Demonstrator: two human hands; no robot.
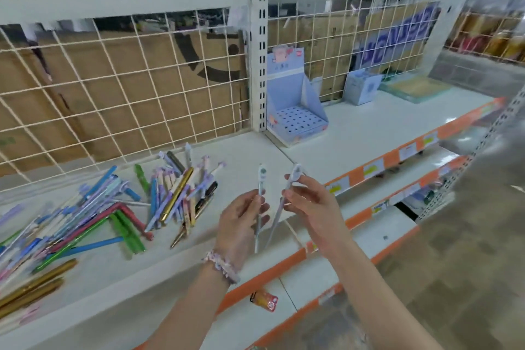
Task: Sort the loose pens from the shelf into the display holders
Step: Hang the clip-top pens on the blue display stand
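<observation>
My left hand (241, 221) pinches a pale pen (260, 179) upright above the front of the white shelf (255, 156). Close to its right, my right hand (309, 202) pinches a second pale pen (294, 176), tilted, with its cap up. A heap of loose pens (176, 193) in blue, purple, green, gold and red lies on the shelf to the left of my hands. A light blue display holder (298, 122) with a grid of holes stands empty at the back, beyond my hands. A second pale blue box (360, 86) stands further right.
A white wire grid (127, 88) backs the shelf, with cardboard behind it. A white upright post (260, 65) splits the two bays. Orange price strips (383, 162) line the shelf fronts. A small orange item (264, 300) lies on the lower shelf. A flat tray (414, 91) sits far right.
</observation>
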